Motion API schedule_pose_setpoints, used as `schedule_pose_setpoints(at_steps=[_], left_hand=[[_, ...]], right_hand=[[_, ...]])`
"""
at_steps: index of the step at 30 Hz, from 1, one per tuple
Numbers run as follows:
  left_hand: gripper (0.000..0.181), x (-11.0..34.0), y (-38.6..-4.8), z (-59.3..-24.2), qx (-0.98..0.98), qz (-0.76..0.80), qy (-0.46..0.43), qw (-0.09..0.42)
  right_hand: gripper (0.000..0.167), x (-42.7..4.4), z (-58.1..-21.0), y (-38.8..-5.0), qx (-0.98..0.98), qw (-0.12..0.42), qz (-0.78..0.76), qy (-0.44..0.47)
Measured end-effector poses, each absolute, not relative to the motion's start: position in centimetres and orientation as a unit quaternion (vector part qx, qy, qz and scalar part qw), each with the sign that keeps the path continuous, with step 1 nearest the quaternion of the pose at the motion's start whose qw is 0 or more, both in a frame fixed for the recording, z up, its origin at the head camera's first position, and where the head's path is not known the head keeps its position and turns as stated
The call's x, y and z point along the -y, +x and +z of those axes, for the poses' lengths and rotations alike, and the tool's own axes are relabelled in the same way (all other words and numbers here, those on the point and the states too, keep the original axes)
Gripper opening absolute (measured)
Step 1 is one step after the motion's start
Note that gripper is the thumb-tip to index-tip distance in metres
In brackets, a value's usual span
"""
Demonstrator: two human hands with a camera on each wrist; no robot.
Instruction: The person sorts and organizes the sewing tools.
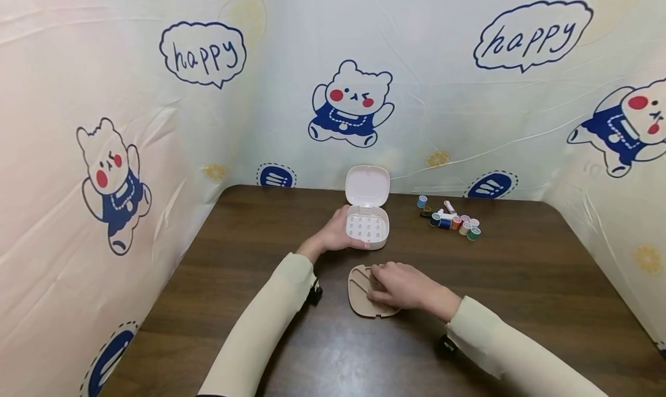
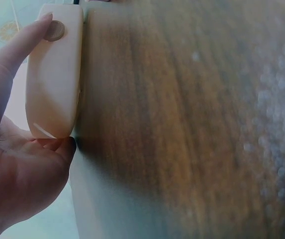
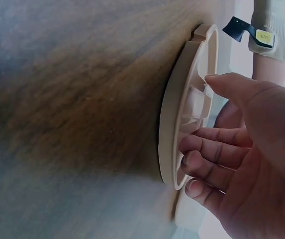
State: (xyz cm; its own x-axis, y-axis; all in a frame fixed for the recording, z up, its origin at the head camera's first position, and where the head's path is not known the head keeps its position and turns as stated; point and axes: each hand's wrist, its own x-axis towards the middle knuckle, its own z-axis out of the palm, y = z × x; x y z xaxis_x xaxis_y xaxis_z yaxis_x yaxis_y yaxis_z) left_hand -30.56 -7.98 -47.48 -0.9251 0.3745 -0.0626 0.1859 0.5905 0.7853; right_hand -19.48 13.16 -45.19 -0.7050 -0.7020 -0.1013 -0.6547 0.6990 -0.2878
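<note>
Box [image 1: 378,245] of white plastic, rounded-square, sits just above centre in the head view, its hinged lid [image 1: 367,188] standing up. White panel with rows of small silvery dots [image 1: 364,228] shows inside. Left hand [image 1: 335,233] is clamped on the box's left side, thumb along the front by a small round brown button [image 2: 56,31] (clearest at upper left of the left wrist view). Flat beige plastic tray [image 1: 360,302] with moulded compartments lies on the dark brown wood-grain table [image 1: 218,287], lower centre. Right hand [image 1: 404,285] is over it, thumb and half-bent fingers apart; can't tell if the tips touch. Thread spools [image 1: 456,222], blue, orange, white, green, cluster centre right. Bear-print pale cloth [image 1: 281,108] fills the top.
</note>
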Motion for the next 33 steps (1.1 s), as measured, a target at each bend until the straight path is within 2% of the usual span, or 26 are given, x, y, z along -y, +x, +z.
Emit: schedule_pose_setpoints(at_steps=[9,16,33], left_hand=[[0.120,7.9,-30.6,-47.7,-0.887,0.420,0.159,0.109],[0.116,7.9,-30.6,-47.7,-0.883,0.426,0.164,0.105],[0.114,8.0,-30.5,-47.4,-0.878,0.436,0.170,0.101]], right_hand=[[0.021,-13.9,-44.4,-19.7,-0.911,0.094,-0.134,-0.379],[0.020,-15.3,-44.2,-20.6,-0.919,0.074,-0.164,-0.351],[0.028,-17.6,-43.9,-22.1,-0.931,0.065,-0.193,-0.302]])
